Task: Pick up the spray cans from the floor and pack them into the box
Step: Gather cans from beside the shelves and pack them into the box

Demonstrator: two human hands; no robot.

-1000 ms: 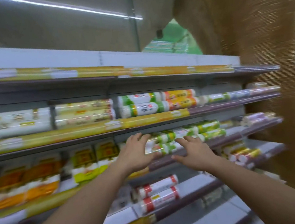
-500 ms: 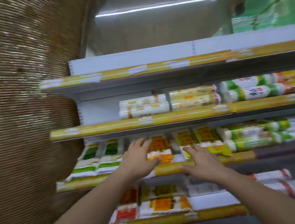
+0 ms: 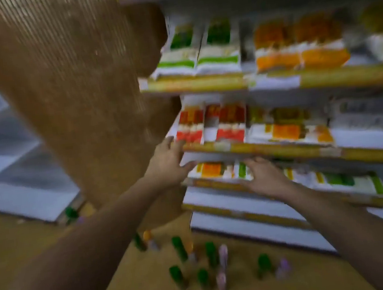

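Head view, badly smeared by motion: both arms reach up from the lower corners toward the shelving on the right of the frame. The left hand (image 3: 167, 162) is at mid-frame with its fingers straight and loosely fanned, holding nothing. The right hand (image 3: 265, 176), just below and to the right of it, shows its back with the fingers extended and roughly side by side, also empty. Whether either hand actually touches the yellow shelf edge (image 3: 258, 147) I cannot tell. Packets (image 3: 229, 125) fill the shelves.

The spray cans (image 3: 211, 254) stand upright on the tan floor (image 3: 130, 285) at lower centre, well below both hands. They are green-capped, lilac and orange-topped, and several stand near one another. A stray green can (image 3: 69, 212) sits at the left, beside the brown ribbed column (image 3: 83, 97). No box is in view (it may be outside the frame).

The main risk, as I judge it, is the cluster itself. A hand coming down fast for one can could clip its neighbours, and toppled cans would likely roll under the lowest shelf or behind the column. The blur suggests the head is swinging, so a reach started without a settled look could miss. The stray can at the left is easy to overlook. With the box unseen, a can carried off may have to be held while the person searches.
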